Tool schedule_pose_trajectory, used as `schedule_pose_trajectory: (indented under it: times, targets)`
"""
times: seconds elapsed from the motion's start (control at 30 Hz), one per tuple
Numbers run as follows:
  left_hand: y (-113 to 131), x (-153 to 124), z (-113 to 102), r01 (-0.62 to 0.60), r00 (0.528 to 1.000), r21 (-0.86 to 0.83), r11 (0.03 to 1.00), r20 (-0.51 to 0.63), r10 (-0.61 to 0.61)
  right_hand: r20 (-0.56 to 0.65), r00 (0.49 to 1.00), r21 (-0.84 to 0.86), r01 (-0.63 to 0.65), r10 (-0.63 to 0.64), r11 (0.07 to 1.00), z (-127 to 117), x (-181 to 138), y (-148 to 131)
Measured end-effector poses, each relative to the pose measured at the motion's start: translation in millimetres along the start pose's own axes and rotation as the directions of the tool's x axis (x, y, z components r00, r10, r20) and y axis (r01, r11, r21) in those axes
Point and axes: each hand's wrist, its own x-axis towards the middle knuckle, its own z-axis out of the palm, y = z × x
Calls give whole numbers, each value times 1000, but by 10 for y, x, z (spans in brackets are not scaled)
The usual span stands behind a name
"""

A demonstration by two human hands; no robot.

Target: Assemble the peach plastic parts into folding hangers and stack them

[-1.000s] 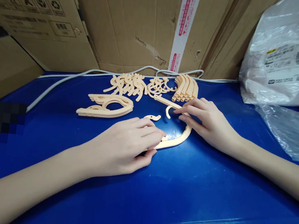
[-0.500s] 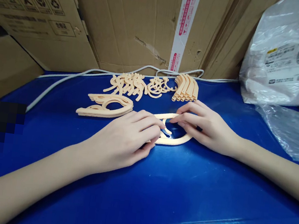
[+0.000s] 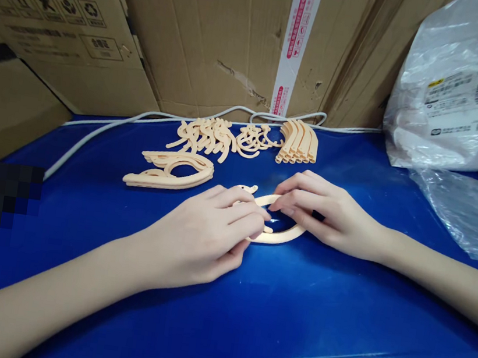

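Observation:
A beige plastic folding hanger (image 3: 280, 238) lies low over the blue table between my two hands. My left hand (image 3: 215, 228) is closed on its left part, and the fingers hide much of that side. One small end piece with a hole pokes out above those fingers. On the right, my right hand (image 3: 318, 213) pinches the curved end with thumb and fingertips. Beyond my left hand, a stack of folded hangers (image 3: 168, 178) rests on the table.
Along the back lie a heap of beige S-shaped pieces (image 3: 205, 135), a few beige hooks (image 3: 250, 139) and a row of curved arms (image 3: 299, 143). A white cable (image 3: 95, 135) runs behind them by the cardboard boxes (image 3: 222, 36). A plastic bag (image 3: 446, 106) sits at the right.
Both hands and the hanger have come slightly nearer to me. The hanger's small end piece now shows above my left fingers, and its inner hook piece is more covered.

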Motion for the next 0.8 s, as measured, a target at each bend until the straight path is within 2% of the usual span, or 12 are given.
schedule_pose_trajectory:
  times: [0.2,0.37,0.43,0.63,0.8]
  targets:
    - [88,-1,15,-57,998,30,998,-1,57,8,1000,37,-26,26,999,7,25,-32]
    - [139,-9,8,-73,997,-12,997,35,73,145,989,25,-9,5,1000,13,26,-5]
    - [158,-13,-2,-70,997,-46,996,38,72,162,987,-1,-12,12,1000,14,29,-4]
    - [146,-23,-40,-71,991,-186,980,97,90,-1,997,-221,-73,74,973,1,32,46]
    - [89,-21,-60,-27,992,-293,956,109,62,-27,990,-317,-139,137,938,5,6,128]
